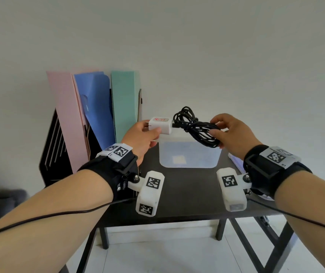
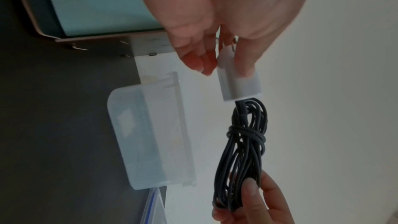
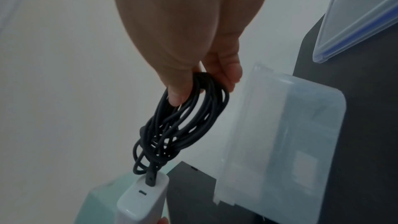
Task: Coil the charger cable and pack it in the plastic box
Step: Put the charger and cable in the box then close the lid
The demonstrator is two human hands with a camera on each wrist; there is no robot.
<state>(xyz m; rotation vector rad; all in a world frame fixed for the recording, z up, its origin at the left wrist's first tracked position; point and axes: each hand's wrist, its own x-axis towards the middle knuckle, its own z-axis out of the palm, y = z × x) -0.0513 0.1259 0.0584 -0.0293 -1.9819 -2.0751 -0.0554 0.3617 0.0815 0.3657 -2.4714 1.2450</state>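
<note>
A: Where does the charger cable sit?

B: In the air, above the plastic box, which stands open on the dark desk. The cable is already wound into a black bundle with a wrap round its middle, and it is still plugged into the white adapter.

A: And the hands?

B: The left hand has its grip curled round the adapter, thumb on one face and fingers on the other. The right hand pinches the far loops of the bundle between thumb and fingers. So both grips are closed on the load, one at each end.

A: How does it lie relative to the box?

B: The long axis of adapter plus bundle runs left to right between the two hands, roughly along the box's longer side as seen from the head view. The box lies below and slightly toward the person from the load. The right hand's end hangs lower, close over the box's far right corner, so that end looks nearer the opening.

A: So the coming move?

B: Likely a straight lowering, both hands together, keeping the axis parallel to the long side so the loops clear the rim.

A: Anything beside it?

B: The lid lies to the right of the box; coloured file folders stand at the left rear.
</note>
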